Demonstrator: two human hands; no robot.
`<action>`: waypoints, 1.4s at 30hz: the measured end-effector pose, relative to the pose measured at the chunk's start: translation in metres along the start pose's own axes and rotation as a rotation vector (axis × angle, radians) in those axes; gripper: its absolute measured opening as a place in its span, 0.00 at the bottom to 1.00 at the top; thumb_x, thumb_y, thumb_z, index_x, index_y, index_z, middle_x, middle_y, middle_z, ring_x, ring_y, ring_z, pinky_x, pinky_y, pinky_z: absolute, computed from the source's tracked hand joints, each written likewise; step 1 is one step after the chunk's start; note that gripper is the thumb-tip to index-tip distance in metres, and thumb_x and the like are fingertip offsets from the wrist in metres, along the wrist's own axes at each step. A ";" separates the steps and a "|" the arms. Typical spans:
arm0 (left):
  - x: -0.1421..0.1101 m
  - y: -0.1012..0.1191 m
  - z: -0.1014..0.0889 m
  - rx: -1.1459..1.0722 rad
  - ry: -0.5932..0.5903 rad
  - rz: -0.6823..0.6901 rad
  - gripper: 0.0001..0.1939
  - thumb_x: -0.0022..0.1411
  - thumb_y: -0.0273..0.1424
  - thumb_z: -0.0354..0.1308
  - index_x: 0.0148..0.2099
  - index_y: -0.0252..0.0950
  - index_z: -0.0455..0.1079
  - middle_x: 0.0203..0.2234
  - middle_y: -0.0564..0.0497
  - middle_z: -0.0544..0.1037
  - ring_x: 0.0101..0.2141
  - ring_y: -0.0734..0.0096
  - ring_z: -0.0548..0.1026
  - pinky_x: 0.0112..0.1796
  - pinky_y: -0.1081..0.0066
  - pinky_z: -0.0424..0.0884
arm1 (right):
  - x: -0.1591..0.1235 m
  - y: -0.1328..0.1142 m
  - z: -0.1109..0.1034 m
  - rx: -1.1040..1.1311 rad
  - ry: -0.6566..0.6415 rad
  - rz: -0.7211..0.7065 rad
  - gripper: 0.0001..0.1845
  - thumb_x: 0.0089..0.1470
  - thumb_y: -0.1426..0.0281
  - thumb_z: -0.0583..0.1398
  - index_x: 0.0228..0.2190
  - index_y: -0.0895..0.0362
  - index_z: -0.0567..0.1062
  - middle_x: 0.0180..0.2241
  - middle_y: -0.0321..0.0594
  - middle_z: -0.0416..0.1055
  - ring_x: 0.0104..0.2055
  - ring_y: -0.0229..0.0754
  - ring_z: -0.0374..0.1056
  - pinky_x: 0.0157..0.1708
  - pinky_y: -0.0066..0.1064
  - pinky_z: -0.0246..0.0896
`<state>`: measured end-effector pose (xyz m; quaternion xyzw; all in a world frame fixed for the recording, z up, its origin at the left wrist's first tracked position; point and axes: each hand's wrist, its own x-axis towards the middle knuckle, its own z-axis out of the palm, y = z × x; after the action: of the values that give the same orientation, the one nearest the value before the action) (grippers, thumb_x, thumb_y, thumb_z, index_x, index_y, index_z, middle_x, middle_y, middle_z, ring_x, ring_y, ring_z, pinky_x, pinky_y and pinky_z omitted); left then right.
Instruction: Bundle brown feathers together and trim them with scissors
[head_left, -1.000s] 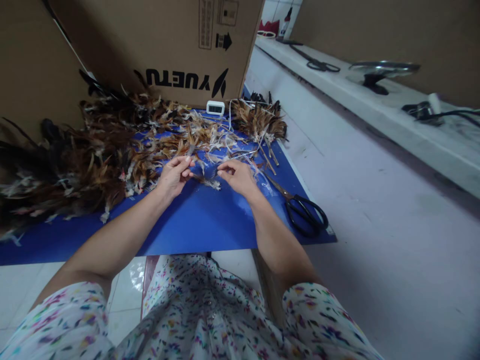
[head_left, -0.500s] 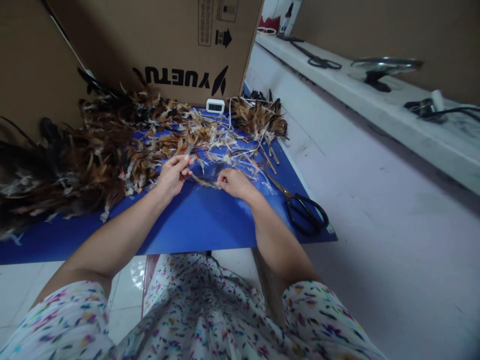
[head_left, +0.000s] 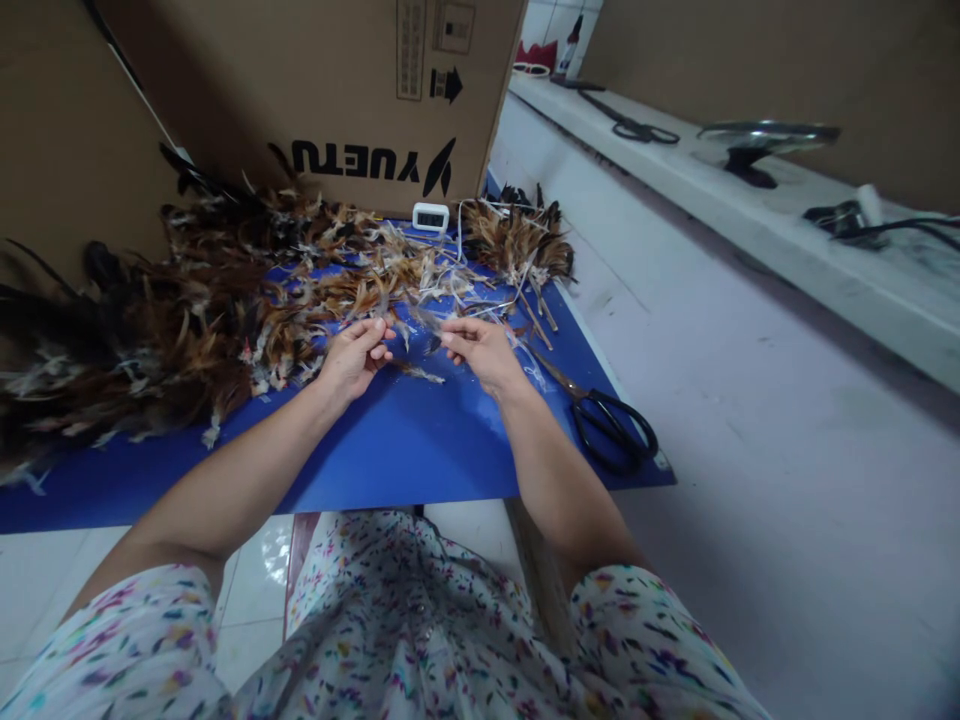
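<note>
My left hand [head_left: 358,358] is above the blue board [head_left: 397,440] at the edge of the feather pile, thumb and fingertips pinched on a small feather [head_left: 382,306] that partly blends into the pile. Facing it, my right hand [head_left: 481,356] pinches a thin grey feather [head_left: 429,322] between thumb and forefinger, its tip pointing up and left. Below and between both hands, a wispy brown feather [head_left: 417,372] lies on the board. Loose brown and white feathers [head_left: 352,285] spread just behind the hands.
A large heap of brown feathers [head_left: 195,300] covers the left side. Black-handled scissors [head_left: 611,425] lie at right. Behind are a tied feather bundle [head_left: 517,240], a small white digital timer [head_left: 430,217] and a cardboard box [head_left: 315,80]. A ledge [head_left: 720,190] runs along the right wall.
My right hand has let go of the brown feather, now lying on the board, and has moved slightly up. It now pinches a grey feather. My left hand has shifted only slightly.
</note>
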<state>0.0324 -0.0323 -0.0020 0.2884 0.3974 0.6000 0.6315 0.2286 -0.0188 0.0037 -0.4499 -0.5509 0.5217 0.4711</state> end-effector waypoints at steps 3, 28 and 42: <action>-0.004 -0.002 0.003 0.004 -0.039 -0.042 0.06 0.56 0.29 0.65 0.32 0.32 0.72 0.23 0.56 0.74 0.14 0.89 0.61 0.22 0.80 0.70 | -0.003 -0.004 0.003 0.141 -0.040 0.065 0.11 0.41 0.67 0.67 0.28 0.57 0.73 0.22 0.33 0.70 0.22 0.31 0.63 0.22 0.25 0.59; -0.019 -0.012 0.014 0.148 -0.181 -0.159 0.12 0.51 0.33 0.69 0.29 0.31 0.70 0.21 0.55 0.74 0.15 0.87 0.61 0.22 0.78 0.69 | -0.009 0.000 0.019 0.047 -0.103 -0.160 0.12 0.44 0.63 0.66 0.26 0.58 0.72 0.22 0.32 0.69 0.23 0.32 0.62 0.23 0.26 0.59; -0.020 -0.012 0.015 0.153 -0.165 -0.169 0.11 0.52 0.32 0.68 0.29 0.30 0.72 0.21 0.54 0.74 0.15 0.87 0.61 0.22 0.78 0.70 | -0.009 0.000 0.019 -0.061 -0.117 -0.189 0.12 0.45 0.61 0.65 0.24 0.57 0.73 0.22 0.34 0.67 0.23 0.33 0.60 0.25 0.29 0.59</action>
<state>0.0522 -0.0513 -0.0013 0.3497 0.4116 0.4868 0.6866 0.2111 -0.0304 0.0033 -0.3787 -0.6332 0.4833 0.4713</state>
